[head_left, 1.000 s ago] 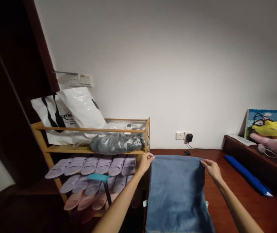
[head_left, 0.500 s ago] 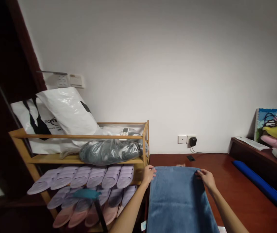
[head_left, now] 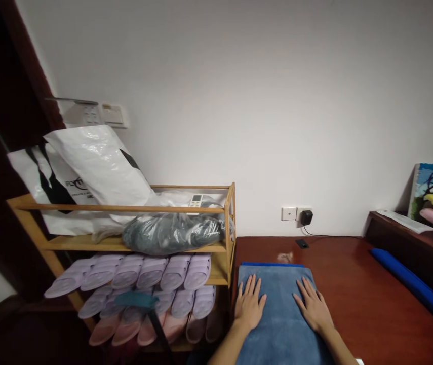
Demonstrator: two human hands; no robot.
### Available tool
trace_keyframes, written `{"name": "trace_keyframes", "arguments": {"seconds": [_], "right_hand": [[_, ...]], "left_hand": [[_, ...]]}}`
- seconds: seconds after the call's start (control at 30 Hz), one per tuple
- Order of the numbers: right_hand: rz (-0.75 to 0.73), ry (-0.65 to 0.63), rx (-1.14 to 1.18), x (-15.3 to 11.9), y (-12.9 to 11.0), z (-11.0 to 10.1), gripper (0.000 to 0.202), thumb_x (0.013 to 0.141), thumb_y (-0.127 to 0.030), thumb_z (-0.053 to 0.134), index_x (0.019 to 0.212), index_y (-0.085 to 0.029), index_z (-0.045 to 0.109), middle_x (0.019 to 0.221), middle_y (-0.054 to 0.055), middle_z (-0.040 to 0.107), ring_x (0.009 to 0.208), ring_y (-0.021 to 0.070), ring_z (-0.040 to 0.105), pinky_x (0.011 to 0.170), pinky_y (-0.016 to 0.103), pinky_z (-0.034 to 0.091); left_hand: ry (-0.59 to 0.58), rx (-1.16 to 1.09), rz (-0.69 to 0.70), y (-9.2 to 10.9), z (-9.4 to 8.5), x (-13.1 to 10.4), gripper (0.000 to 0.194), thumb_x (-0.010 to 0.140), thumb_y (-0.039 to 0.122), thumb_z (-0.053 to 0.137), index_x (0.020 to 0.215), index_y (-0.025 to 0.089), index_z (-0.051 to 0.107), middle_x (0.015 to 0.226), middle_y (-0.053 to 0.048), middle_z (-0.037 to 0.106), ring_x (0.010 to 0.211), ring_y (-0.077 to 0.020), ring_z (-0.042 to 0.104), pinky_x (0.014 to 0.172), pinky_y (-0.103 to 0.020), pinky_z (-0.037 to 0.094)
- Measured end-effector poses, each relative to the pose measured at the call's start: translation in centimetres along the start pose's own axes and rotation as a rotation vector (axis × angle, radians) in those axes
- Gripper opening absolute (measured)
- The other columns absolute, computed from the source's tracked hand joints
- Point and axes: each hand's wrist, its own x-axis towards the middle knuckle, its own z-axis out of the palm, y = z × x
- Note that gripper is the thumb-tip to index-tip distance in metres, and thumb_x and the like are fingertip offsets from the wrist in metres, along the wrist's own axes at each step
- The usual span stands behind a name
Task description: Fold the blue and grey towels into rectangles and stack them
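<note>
A blue-grey plush cloth [head_left: 277,314] lies spread on the reddish-brown wooden desk [head_left: 364,304]. My left hand [head_left: 249,305] rests flat on its left part, fingers apart. On the right part lies my right hand [head_left: 314,305], palm down with fingers spread. Neither hand grips anything. Beyond the far edge of the cloth, a strip of brighter blue material [head_left: 271,264] peeks out from under it. The near end of the cloth runs out of view at the bottom.
Left of the desk stands a wooden rack [head_left: 228,223] with several slippers [head_left: 174,271], a plastic-wrapped dark bundle [head_left: 178,234] and a white bag [head_left: 98,162]. A long blue object [head_left: 409,284] lies at right. A black plug [head_left: 306,217] sits in the wall socket.
Both hands have let go of the cloth's far corners and now lie flat on it, nearer to me. The cloth has settled on the desk, and the bright blue strip behind it shows.
</note>
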Motion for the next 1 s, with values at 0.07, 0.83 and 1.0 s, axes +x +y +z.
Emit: {"name": "trace_keyframes", "arguments": {"seconds": [0.07,0.83,1.0], "right_hand": [[-0.015,-0.027,-0.152,-0.7,0.3,-0.3,0.067,0.086,-0.062,0.024,0.141,-0.026,0.031,0.151,0.004,0.022,0.139,0.0188,0.017,0.111,0.045,0.019],[-0.073,-0.072,-0.163,-0.5,-7.7,2.3,0.063,0.088,-0.057,0.025,0.139,-0.024,0.036,0.149,0.004,0.027,0.137,0.0206,0.022,0.110,0.044,0.021],[0.122,0.006,-0.257,0.1,-0.3,0.0,0.068,0.087,-0.059,0.021,0.142,-0.020,0.030,0.150,0.008,0.023,0.138,0.0234,0.018,0.109,0.051,0.020]], "left_hand": [[-0.008,0.043,0.020,-0.2,0.2,-0.6,0.059,0.090,0.052,0.024,0.141,0.023,0.031,0.152,-0.005,0.021,0.140,-0.0204,0.015,0.114,-0.047,0.008],[0.020,0.213,-0.025,-0.7,0.8,-0.5,0.056,0.090,0.045,0.023,0.142,0.023,0.029,0.151,-0.004,0.021,0.139,-0.0228,0.016,0.112,-0.050,0.016],[0.057,0.197,-0.039,-2.0,0.7,-0.5,0.056,0.091,0.051,0.024,0.141,0.028,0.030,0.151,-0.002,0.021,0.139,-0.0227,0.015,0.113,-0.051,0.016]]}}
